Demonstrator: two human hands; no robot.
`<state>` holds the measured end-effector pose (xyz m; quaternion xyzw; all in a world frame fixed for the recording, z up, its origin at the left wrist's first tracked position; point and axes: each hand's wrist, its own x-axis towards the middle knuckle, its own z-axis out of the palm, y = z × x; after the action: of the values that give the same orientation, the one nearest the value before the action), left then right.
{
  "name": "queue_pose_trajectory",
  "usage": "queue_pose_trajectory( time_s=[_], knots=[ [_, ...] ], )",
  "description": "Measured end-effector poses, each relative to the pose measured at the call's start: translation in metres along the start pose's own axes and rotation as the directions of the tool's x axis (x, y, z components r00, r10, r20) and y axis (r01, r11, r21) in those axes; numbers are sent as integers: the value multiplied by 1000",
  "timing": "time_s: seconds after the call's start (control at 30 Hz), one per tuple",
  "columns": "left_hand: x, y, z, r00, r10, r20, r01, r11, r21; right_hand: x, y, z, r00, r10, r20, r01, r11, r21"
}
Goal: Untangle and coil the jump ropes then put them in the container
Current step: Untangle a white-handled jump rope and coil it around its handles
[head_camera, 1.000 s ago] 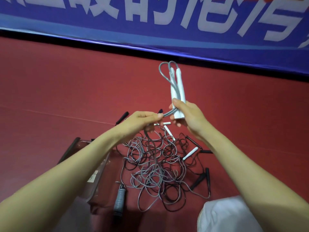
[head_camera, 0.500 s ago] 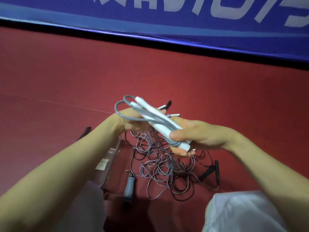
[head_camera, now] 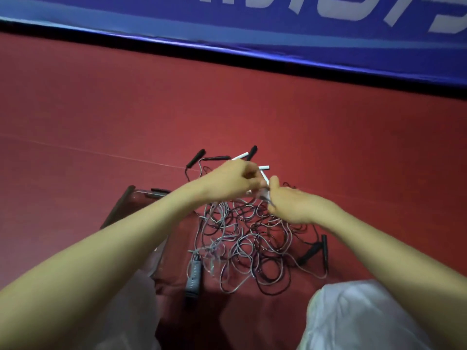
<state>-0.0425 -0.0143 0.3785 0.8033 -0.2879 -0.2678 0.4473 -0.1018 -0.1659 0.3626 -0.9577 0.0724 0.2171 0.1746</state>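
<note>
A tangle of grey and black jump ropes [head_camera: 242,238] lies on the red floor. Just above its far side my left hand [head_camera: 235,180] and my right hand [head_camera: 290,203] meet, both with curled fingers. Between them they pinch the white-handled jump rope [head_camera: 264,184], blurred and mostly hidden by the fingers. Loose white handles [head_camera: 264,168] and black handles [head_camera: 195,157] lie behind the hands. A grey handle [head_camera: 194,276] lies at the near left of the pile. The clear container [head_camera: 136,198] sits left of the pile, partly under my left forearm.
Two black handles [head_camera: 321,248] lie at the right of the tangle. My white-clad knees [head_camera: 366,317] fill the bottom of the view. A blue banner [head_camera: 252,26] runs along the far edge of the red floor.
The white handles, held upright high above the pile a second ago, tipped left and came down. Both hands now meet low over the tangle with the handles mostly hidden.
</note>
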Motion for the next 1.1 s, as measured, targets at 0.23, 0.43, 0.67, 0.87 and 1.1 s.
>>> queue_pose_trajectory(
  time_s=[0.23, 0.43, 0.67, 0.87, 1.1],
  knots=[
    [4, 2, 19, 976, -118, 181, 203, 785, -585, 7, 5, -24, 938, -116, -326, 103, 993, -56],
    [4, 1, 6, 990, -108, 91, 141, 778, -613, 4, 4, -32, 894, -139, -426, 194, 977, 88],
    [8, -12, 1, 998, -15, -67, -20, 874, -485, -5, 0, -35, 918, -193, -346, 318, 880, 352],
    [16, -16, -9, 988, 95, -124, -143, 865, -481, -12, -5, -38, 921, -290, -261, 386, 580, 717],
    [16, -11, -2, 983, 131, -130, -181, 831, -525, -15, -9, -39, 907, -343, -244, 361, 339, 869]
  ],
)
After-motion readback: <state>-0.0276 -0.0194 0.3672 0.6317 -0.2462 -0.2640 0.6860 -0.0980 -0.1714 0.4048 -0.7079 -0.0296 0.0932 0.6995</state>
